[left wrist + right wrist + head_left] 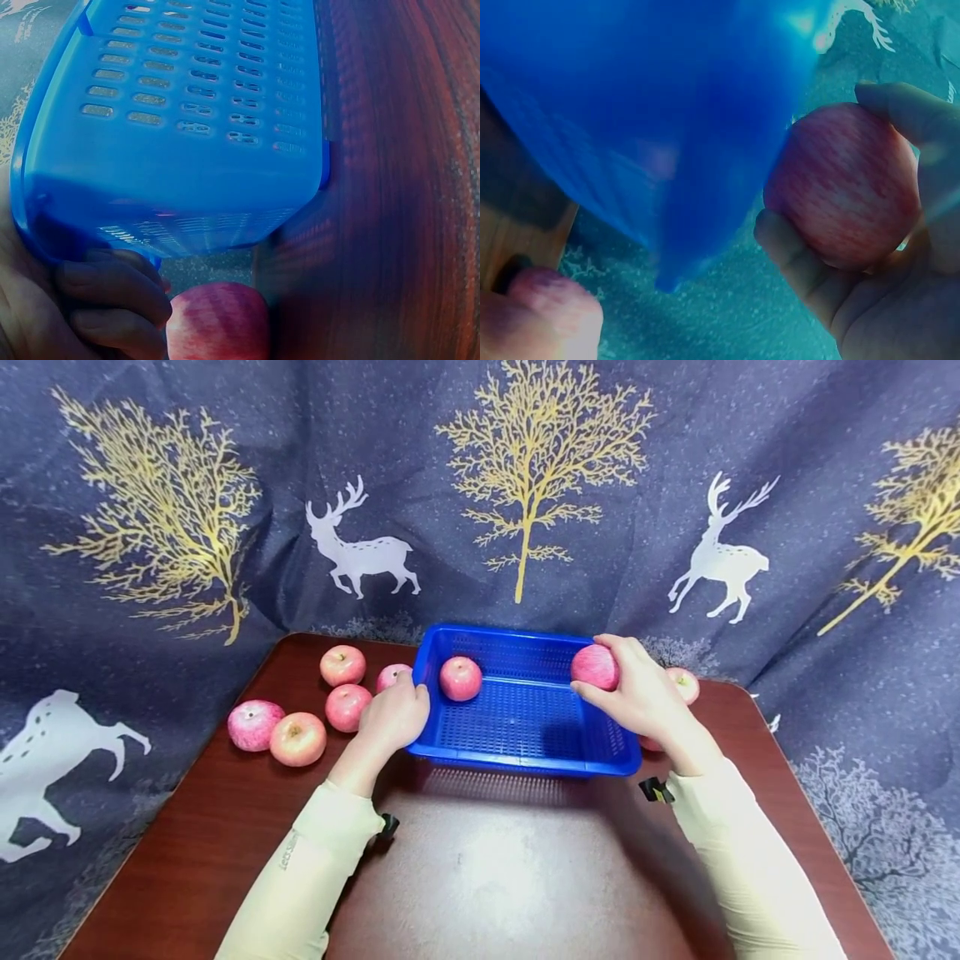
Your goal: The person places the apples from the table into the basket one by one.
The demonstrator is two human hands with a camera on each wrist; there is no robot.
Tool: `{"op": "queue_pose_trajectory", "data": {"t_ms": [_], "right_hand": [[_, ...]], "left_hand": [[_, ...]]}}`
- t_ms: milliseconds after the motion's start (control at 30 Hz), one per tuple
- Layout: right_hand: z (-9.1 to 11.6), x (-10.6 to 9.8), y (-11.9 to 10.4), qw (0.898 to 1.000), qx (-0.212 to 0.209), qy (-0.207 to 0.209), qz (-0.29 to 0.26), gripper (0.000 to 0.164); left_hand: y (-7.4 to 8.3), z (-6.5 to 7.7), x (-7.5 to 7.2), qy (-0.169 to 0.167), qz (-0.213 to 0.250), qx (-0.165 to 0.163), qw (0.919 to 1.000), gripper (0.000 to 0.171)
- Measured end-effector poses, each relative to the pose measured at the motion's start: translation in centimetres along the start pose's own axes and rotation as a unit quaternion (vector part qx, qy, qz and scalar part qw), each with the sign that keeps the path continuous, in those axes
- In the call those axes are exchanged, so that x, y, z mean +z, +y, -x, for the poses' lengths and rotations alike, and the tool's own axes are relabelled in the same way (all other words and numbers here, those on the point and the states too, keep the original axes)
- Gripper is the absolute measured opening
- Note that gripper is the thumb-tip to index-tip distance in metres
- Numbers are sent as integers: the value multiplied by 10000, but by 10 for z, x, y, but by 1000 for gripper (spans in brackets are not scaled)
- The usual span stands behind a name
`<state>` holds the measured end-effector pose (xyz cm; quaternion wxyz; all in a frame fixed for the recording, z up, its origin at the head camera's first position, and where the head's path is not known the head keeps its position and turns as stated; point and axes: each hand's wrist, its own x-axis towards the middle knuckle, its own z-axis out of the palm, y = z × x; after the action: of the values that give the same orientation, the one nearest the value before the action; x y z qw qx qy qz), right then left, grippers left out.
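Note:
A blue plastic basket (525,765) with perforated walls stands toward the far edge of the table. My left hand (396,714) grips its left rim; in the left wrist view the fingers (116,289) curl at the basket's corner. One red apple (461,678) lies inside at the left end. Over the basket's right end, my right hand (641,689) holds another red apple (596,667) between thumb and fingers. That held apple (844,187) shows beside the basket wall (705,112) in the right wrist view.
Left of the basket sit several apples, among them a yellowish one (297,739) and a pink one (342,666). To the right, partly behind my right hand, is another apple (682,685). A dark patterned curtain (472,577) hangs behind the brown table (225,827).

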<state>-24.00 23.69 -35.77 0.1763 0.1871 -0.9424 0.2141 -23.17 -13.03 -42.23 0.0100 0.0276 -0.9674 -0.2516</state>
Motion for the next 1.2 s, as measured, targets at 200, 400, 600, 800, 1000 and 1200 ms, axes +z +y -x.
{"op": "queue_pose_trajectory", "data": {"t_ms": [200,400,600,800,1000,1200], "right_hand": [[-16,1,-8,9996,-127,-233,111,81],[-21,-1,-15,9988,-267,-309,271,79],[-25,-1,-18,9976,-422,-343,417,80],[-32,-3,-22,9965,-522,-346,554,80],[-44,-5,-29,9956,-553,-485,578,78],[-56,-4,-35,9950,-593,-612,530,78]], "left_hand": [[1,0,-1,-32,2,-16,10000,47],[3,-1,1,-104,-43,-39,9999,51],[3,0,0,-99,-40,-75,9999,48],[3,1,-1,-98,-18,-87,9999,48],[3,1,-1,-104,-9,-63,9999,47],[3,1,-1,-49,-20,-36,10000,47]]}}
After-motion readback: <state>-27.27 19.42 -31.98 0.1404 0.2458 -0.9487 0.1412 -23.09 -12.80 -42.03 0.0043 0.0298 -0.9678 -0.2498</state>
